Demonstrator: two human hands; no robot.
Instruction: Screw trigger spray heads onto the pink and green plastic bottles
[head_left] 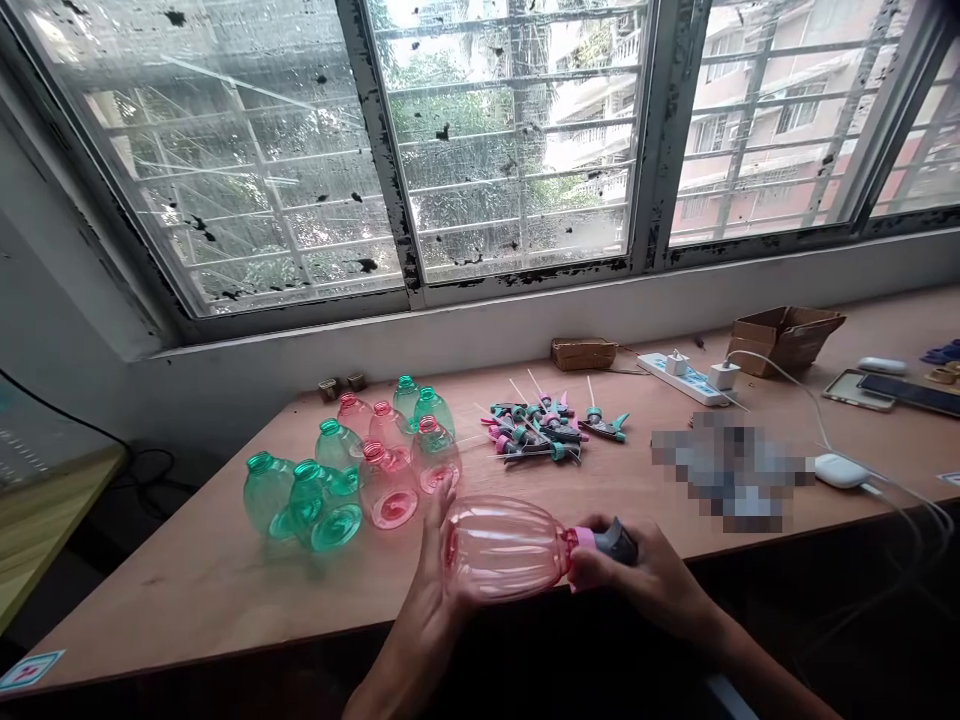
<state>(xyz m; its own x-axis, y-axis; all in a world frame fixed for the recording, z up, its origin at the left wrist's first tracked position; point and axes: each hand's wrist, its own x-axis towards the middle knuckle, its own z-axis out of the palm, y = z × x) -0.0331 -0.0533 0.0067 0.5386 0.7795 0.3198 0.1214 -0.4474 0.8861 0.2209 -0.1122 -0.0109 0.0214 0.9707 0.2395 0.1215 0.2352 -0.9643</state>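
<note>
A clear pink spray bottle [506,548] lies on its side in the air at the table's front edge, its base to the left. My left hand [435,575] is closed around the base end. At the neck, the fingers of my right hand [637,570] wrap the pink collar and grey trigger spray head [616,543]. Several green bottles [326,510] and pink bottles [388,490] without spray heads stand upright at the left. Beyond the held bottle lies a loose pile of trigger spray heads [536,430] with thin tubes, in pink, green and grey.
On the wooden table [225,580], a white power strip [686,380] with plugged chargers sits by an open cardboard box [784,340]. White cables run past a white adapter [840,470] on the right. A brown block [583,354] lies near the wall; a blurred patch hides one item.
</note>
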